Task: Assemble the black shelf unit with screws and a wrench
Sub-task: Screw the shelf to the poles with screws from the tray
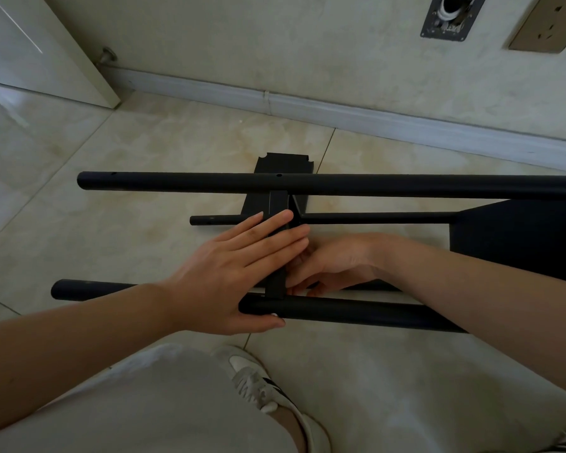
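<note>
Pale glossy floor tiles (177, 152) run up to a white skirting board (340, 109), and the black shelf unit (307, 184) lies on its side there, its round poles parallel to the wall. The left hand (229, 273) lies flat, fingers straight, across a shelf panel (276, 243) set edge-on between the near pole (356, 313) and the far one, thumb tucked under the near pole. The right hand (334, 263) reaches in behind that panel; whether its grip is closed on anything I cannot tell, as its fingers are hidden. No screw or wrench shows. Likely risks: the panel slipping off its holes if the steadying hand eases, or a small screw dropping and rolling on the slick tile. Open floor lies left of the pole ends; the wall closes in beyond, and a shoe (258, 384) and knee crowd the near side.
</note>
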